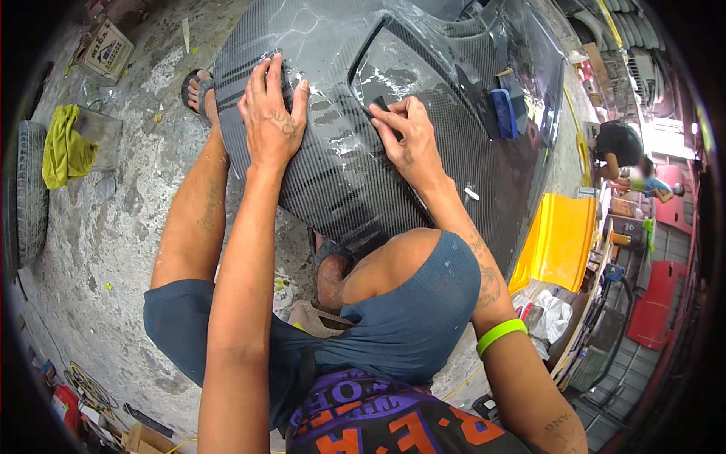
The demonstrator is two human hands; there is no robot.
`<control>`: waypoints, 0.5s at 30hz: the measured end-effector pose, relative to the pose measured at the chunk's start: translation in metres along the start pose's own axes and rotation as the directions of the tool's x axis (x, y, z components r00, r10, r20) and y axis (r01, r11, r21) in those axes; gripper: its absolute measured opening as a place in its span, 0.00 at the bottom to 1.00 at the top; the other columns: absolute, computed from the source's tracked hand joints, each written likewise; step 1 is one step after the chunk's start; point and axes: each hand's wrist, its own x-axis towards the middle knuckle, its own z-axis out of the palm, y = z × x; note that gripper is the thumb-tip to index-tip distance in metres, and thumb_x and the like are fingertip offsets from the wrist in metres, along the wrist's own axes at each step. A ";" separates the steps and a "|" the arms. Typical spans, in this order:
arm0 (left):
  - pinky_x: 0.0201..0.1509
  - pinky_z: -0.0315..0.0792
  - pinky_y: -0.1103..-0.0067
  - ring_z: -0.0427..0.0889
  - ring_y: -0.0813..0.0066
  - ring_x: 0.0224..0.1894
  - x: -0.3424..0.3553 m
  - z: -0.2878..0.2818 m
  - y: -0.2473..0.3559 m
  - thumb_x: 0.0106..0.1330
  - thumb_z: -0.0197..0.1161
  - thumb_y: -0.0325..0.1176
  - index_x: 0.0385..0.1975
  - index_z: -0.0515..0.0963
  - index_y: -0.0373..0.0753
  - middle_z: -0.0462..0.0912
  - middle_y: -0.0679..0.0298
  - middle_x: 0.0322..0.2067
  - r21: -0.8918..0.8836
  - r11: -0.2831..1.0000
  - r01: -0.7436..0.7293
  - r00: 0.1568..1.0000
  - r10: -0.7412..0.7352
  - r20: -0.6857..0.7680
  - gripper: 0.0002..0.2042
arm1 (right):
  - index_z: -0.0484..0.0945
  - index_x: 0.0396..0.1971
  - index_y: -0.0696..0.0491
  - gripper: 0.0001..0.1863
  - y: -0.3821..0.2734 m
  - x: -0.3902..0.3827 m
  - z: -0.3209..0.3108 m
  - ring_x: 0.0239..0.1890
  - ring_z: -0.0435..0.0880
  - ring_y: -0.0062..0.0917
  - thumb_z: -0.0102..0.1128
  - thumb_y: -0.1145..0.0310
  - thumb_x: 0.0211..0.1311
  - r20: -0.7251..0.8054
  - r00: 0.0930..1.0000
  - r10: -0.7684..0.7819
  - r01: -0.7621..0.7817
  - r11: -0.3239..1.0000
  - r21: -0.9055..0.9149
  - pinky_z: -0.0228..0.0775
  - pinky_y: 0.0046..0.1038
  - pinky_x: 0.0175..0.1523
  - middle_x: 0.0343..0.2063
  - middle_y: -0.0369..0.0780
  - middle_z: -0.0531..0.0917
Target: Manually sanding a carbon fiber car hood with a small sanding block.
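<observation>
A large carbon-fibre car hood point(446, 174), dark, wet and glossy, lies before me with whitish streaks of liquid. My left hand point(276, 121) rests on its left part, fingers stretched out and touching the surface. Beside the vent-like opening's raised edge point(355, 66), my right hand point(408, 140) pinches a small black piece point(380, 103) between thumb and fingers. Most of that piece is hidden, so its kind is unclear. Farther right on the hood sits a blue block point(503, 113) against a dark flat piece point(514, 89). A small white scrap point(471, 194) lies nearer me.
At left are a tyre point(32, 193), a yellow-green cloth point(68, 147) and a printed box point(106, 51) on the stained concrete floor. To the right stand a yellow panel point(560, 238), a white plastic bag point(552, 316) and red panels point(656, 303). Other people point(620, 147) are farther off.
</observation>
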 end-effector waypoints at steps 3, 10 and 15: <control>0.72 0.61 0.56 0.70 0.51 0.70 0.002 0.000 -0.001 0.74 0.63 0.46 0.71 0.69 0.39 0.71 0.52 0.68 0.006 1.000 -0.004 1.000 0.004 0.001 0.30 | 0.90 0.45 0.57 0.13 0.004 0.018 0.005 0.43 0.80 0.38 0.72 0.76 0.59 -0.018 0.999 -0.043 0.042 0.999 -0.009 0.76 0.36 0.50 0.35 0.47 0.80; 0.72 0.62 0.56 0.71 0.51 0.69 0.000 0.002 0.003 0.73 0.63 0.46 0.70 0.69 0.39 0.72 0.52 0.66 0.025 1.000 -0.010 1.000 0.010 0.011 0.29 | 0.89 0.45 0.58 0.13 0.012 0.024 -0.001 0.44 0.80 0.40 0.71 0.75 0.60 0.018 0.998 -0.058 0.059 0.998 -0.020 0.76 0.37 0.50 0.37 0.48 0.81; 0.73 0.61 0.56 0.69 0.51 0.71 0.000 0.001 -0.004 0.74 0.62 0.46 0.70 0.69 0.39 0.72 0.52 0.67 0.026 1.000 -0.009 1.000 0.009 -0.005 0.29 | 0.90 0.44 0.56 0.11 0.016 0.046 -0.013 0.45 0.81 0.41 0.71 0.72 0.62 -0.020 0.996 -0.093 0.092 0.995 -0.028 0.76 0.37 0.52 0.39 0.48 0.83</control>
